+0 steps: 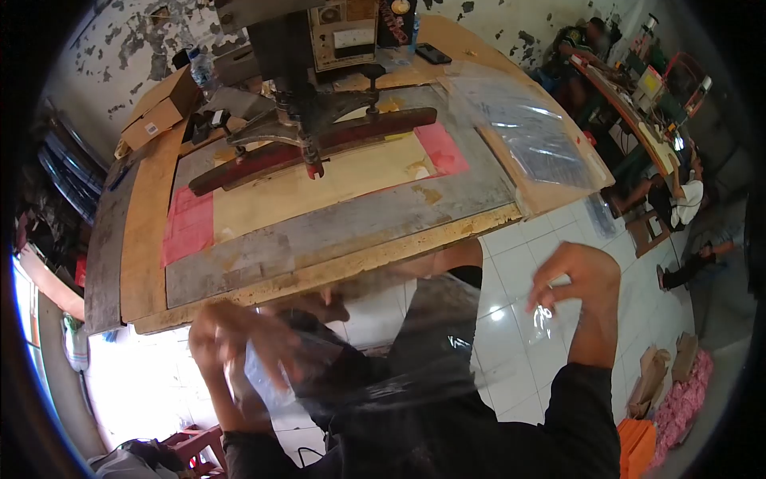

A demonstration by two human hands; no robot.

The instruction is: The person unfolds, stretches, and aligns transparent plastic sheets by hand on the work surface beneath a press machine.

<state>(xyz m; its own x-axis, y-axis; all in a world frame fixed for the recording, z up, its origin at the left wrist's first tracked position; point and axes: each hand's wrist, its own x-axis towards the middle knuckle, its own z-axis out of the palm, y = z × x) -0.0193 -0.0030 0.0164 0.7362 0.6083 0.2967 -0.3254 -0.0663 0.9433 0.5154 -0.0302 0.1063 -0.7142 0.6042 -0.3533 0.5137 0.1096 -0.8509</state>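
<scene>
A clear plastic sheet (pixel 423 383) stretches across above my lap, blurred by motion. At the right, my right hand (pixel 582 275) pinches the film, and a shiny bit of it hangs below the fingertips. My left hand (pixel 239 343) is smeared by motion at the table's front edge; its fingers are on the other end of the film, around which they look closed. Ahead of me stands a press with a long dark red bar (pixel 319 152). Under the bar lies a pale yellow board (pixel 319 191) with pink pieces (pixel 190 226) at its ends.
A stack of clear plastic sheets (pixel 527 132) lies on the table's right side. A cardboard box (pixel 155 108) and water bottle (pixel 201 68) stand at the back left, a phone (pixel 433 53) at the back. Other people sit by a workbench (pixel 622 104) at the far right.
</scene>
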